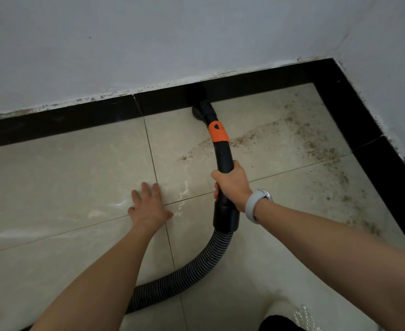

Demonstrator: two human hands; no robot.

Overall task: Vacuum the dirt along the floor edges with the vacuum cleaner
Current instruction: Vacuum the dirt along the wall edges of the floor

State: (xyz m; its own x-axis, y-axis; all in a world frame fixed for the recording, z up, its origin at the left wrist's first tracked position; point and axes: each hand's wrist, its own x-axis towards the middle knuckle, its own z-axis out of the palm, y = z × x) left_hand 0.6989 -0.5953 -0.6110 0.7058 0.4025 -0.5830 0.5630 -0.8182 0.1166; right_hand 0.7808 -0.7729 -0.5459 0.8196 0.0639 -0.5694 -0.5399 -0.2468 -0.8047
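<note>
Nozzle [200,110] against black skirting [256,86]; dirt [316,144] rightward.

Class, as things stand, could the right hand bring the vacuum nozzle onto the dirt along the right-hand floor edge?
Probably yes. The right hand grips the vacuum wand, whose nozzle sits at the far skirting, and only bare tile shows between it and the dirt.

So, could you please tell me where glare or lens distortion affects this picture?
Head view: pale glare streaks on the glossy beige floor tiles near the flat left hand; wide-angle lens bows the black skirting strip; dim, soft light overall.
</note>
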